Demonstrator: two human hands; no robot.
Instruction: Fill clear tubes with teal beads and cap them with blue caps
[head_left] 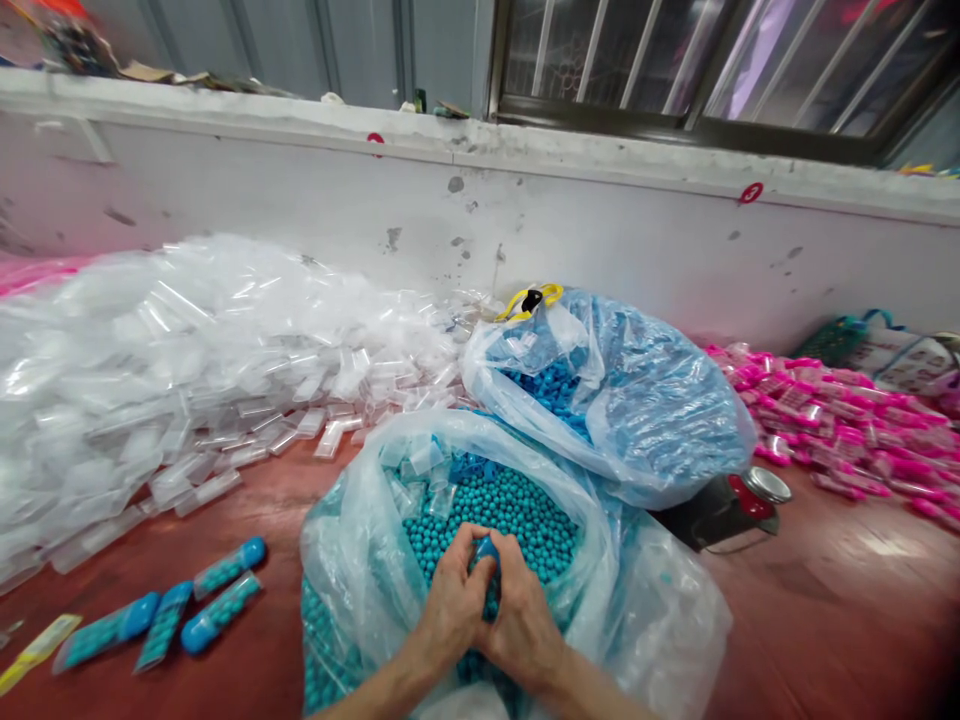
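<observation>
Over an open plastic bag point(600, 560) of turquoise beads point(517, 515), my left hand point(450, 595) and my right hand point(529, 615) come together, fingers closed around one small tube with a blue cap point(486, 549). The thumbs and fingers hide most of the tube. Several clear empty tubes point(426, 455) lie on the beads at the back of the bag, beside some blue caps point(476, 466). On the table to the left are several bead-filled tubes point(221, 612) with blue caps.
A large heap of clear tubes point(225, 340) covers the left back. Behind the beads, another bag point(660, 400) holds blue pieces. A dark container with a metal lid point(766, 484) and a pile of pink tubes point(847, 430) sit right. A yellow tool point(41, 650) lies front left.
</observation>
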